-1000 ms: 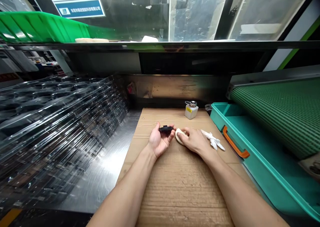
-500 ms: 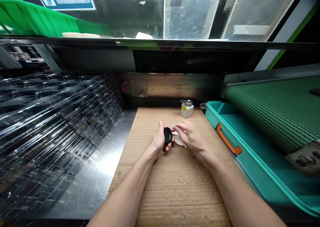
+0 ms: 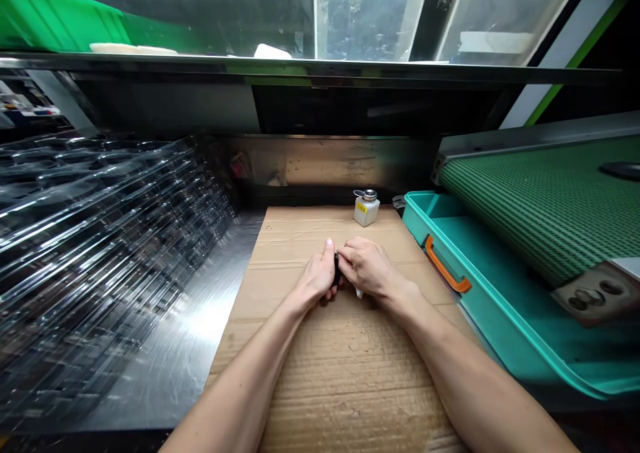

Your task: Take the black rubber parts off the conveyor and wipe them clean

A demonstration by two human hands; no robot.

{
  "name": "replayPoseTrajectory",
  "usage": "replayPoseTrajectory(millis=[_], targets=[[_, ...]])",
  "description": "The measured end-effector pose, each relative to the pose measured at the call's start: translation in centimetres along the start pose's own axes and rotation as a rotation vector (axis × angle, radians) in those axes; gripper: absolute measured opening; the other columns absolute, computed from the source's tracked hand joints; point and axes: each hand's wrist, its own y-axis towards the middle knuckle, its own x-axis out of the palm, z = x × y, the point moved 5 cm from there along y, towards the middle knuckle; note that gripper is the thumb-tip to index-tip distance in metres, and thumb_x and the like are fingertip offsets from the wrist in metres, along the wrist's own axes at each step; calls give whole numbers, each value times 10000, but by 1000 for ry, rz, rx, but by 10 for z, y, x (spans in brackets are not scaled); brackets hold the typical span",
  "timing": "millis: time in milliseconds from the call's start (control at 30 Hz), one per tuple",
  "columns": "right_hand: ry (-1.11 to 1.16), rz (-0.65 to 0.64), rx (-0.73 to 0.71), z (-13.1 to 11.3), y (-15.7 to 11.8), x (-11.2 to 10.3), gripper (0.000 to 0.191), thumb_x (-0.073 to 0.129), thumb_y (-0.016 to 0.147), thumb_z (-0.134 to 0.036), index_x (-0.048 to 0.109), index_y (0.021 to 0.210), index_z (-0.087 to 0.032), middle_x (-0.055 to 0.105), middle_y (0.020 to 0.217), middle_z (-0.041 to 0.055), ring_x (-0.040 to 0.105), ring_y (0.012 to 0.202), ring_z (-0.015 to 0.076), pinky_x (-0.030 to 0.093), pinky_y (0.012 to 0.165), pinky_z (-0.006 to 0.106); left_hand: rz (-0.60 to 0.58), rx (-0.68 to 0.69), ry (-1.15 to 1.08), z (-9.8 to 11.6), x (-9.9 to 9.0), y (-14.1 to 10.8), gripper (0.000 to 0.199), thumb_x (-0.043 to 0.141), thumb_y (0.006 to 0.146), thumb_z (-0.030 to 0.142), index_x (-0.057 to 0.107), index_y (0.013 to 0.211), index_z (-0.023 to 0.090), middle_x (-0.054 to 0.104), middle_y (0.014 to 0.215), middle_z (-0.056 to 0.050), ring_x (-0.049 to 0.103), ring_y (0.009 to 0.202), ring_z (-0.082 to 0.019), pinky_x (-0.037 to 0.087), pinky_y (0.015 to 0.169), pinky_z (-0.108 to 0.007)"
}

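Note:
Over the cardboard sheet (image 3: 350, 386), my left hand (image 3: 317, 274) is closed around a round black disc-shaped part (image 3: 337, 270), now seen nearly edge-on with its thumb pointing up. My right hand (image 3: 367, 266) is closed in a pinch and its fingertips press against the side of that part. A bit of white cloth (image 3: 359, 294) shows below the right palm; most of it is hidden by the hand. Beyond both hands stands a small white dispenser bottle (image 3: 367, 210) with a metal top and yellow label, touched by neither.
Stacked clear plastic trays (image 3: 100, 266) fill the left side on a metal table (image 3: 215, 313). At right lies a teal bin (image 3: 505, 326) with an orange handle (image 3: 447, 266), partly beneath a green conveyor belt (image 3: 540, 193) carrying a black part (image 3: 623, 170).
My right hand has moved left onto the black part, which has turned from showing its face to nearly edge-on. The camera view has tilted slightly downward.

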Motion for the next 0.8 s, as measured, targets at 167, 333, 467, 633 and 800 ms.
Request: replayPoseTrajectory(millis=[167,333,467,633,800], targets=[[28,-65,20,7,0,3,273,461,920,-253,615,709,-173,595,752,37,504,755,148,344,716,257,-33,-3,40,0,-1,-2,851,160,770,850,596,569,148,495,403,-38,430,303,-131,291,308,-249],[165,10,21,10,0,-5,286,455,937,-247,611,712,-165,559,734,14,475,692,112,339,681,230,-8,-66,-152,-1,0,4,818,136,800,821,579,643,152,546,467,-44,425,319,-115,276,320,-238],[164,8,32,10,-1,-2,284,458,942,-257,612,722,-168,562,740,15,476,708,116,340,695,233,17,-119,-313,-4,0,11,788,122,807,814,563,720,167,580,524,-39,438,339,-110,267,325,-225],[39,-56,6,7,-1,1,290,445,946,-275,629,744,-178,602,773,27,485,761,143,335,757,269,2,-139,-112,-7,0,8,834,140,781,841,581,612,153,549,462,-52,418,306,-115,260,326,-245],[-46,-100,-27,1,-2,-5,285,430,938,-248,638,759,-170,625,803,50,495,795,165,326,784,298,-41,-6,106,4,-1,1,864,138,790,831,597,542,143,508,390,-60,443,296,-135,305,333,-260]])
